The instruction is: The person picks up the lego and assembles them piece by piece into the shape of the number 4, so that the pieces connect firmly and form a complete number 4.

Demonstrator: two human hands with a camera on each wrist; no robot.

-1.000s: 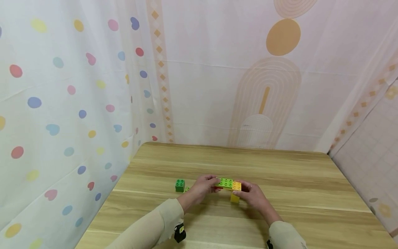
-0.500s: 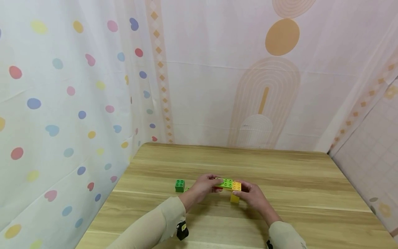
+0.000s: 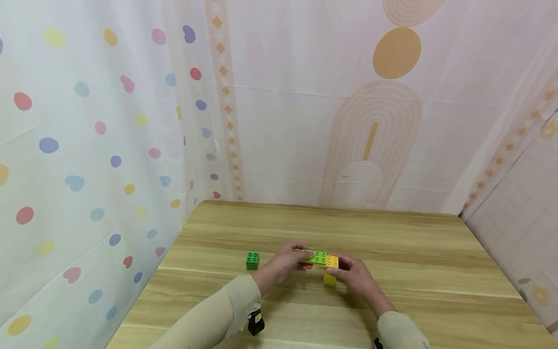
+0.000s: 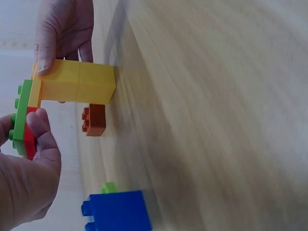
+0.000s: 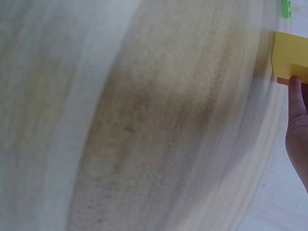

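Observation:
My left hand (image 3: 285,261) pinches the left end of a light green building brick (image 3: 319,257), thumb on top of its studs. Under the green brick, in the left wrist view, a red brick (image 4: 30,139) lies between the fingers. An orange-yellow brick (image 4: 35,94) joins this overhanging part to a standing stack of yellow bricks (image 4: 79,82). My right hand (image 3: 355,274) grips the upper part of that stack from the right, its thumb on the near side. The stack's base meets the tabletop. Fingers behind the stack are partly hidden.
On the wooden table (image 3: 414,252), a dark green brick (image 3: 253,261) stands left of my left hand. The left wrist view also has a blue brick (image 4: 121,211), a bit of light green brick (image 4: 109,187) behind it, and an orange-brown brick (image 4: 97,119) beyond the stack.
My left thumb has slid slightly to the right along the green brick's studs since the earliest frame. The right hand and the yellow stack stay in place.

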